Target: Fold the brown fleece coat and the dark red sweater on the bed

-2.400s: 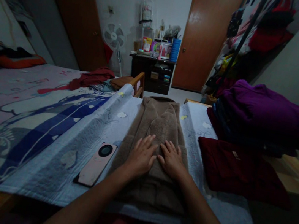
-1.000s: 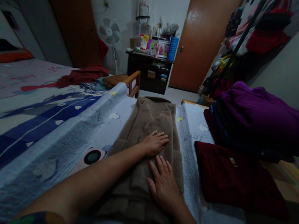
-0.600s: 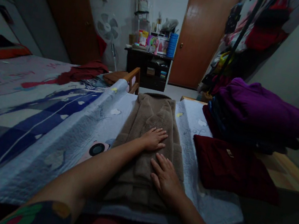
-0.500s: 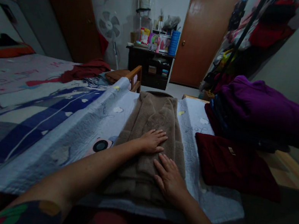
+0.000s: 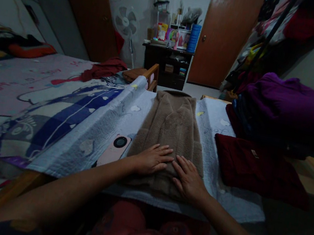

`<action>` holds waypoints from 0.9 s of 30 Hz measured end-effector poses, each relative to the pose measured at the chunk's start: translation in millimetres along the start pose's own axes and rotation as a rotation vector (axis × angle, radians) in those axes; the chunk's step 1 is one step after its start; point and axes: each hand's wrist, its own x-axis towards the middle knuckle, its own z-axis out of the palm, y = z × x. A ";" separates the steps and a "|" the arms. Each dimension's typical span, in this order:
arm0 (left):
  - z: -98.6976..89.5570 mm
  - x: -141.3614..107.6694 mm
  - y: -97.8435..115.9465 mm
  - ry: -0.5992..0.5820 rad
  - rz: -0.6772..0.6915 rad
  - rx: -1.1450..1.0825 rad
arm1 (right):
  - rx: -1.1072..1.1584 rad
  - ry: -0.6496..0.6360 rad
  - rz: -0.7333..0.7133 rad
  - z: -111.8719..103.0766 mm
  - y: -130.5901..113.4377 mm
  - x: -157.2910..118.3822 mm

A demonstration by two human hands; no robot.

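Observation:
A brown fuzzy garment (image 5: pixel 171 124), folded into a long shape, lies on a pale blue quilted cloth (image 5: pixel 134 109). My left hand (image 5: pixel 154 159) rests flat on its lower part, fingers spread and pointing right. Beside it, my right hand (image 5: pixel 188 180) also lies on the brown fabric, fingers apart and pointing up and left. The fingertips of both hands are close together. Left of the garment is a pink phone (image 5: pixel 114 150) with a round black camera ring, partly behind my left forearm.
To the right lie a folded dark red garment (image 5: pixel 257 167) and a pile topped by purple cloth (image 5: pixel 293 101). A bed with a patterned cover (image 5: pixel 35 84) is on the left. A fan (image 5: pixel 127 23) and a dark cabinet (image 5: pixel 166 64) stand behind.
My left hand has moved down the garment toward me, now about level with my right hand. The view has shifted, and more of the pink phone shows.

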 end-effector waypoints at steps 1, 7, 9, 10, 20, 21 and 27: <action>0.0 -4.1 3.6 -0.007 0.005 -0.009 | 0.009 0.004 0.002 -0.5 0.3 0.2; 0.5 -16.5 15.6 -0.030 0.002 -0.037 | 0.084 0.044 0.084 -7.9 -14.5 3.3; 0.6 -17.5 17.3 -0.040 -0.015 -0.038 | 0.119 0.076 0.116 -8.5 -22.9 2.8; 1.0 -18.3 18.4 -0.037 -0.023 -0.037 | 0.133 0.089 0.122 -8.0 -26.1 2.1; 11.6 -35.1 40.8 0.062 -0.120 0.122 | 0.175 0.045 0.070 -4.7 -25.7 -4.0; 12.0 -35.3 42.1 0.063 -0.121 0.135 | 0.167 0.037 0.070 -5.0 -26.4 -3.7; 14.0 -37.9 47.8 0.077 -0.076 0.151 | 0.120 -0.018 0.050 -3.6 -31.9 -5.0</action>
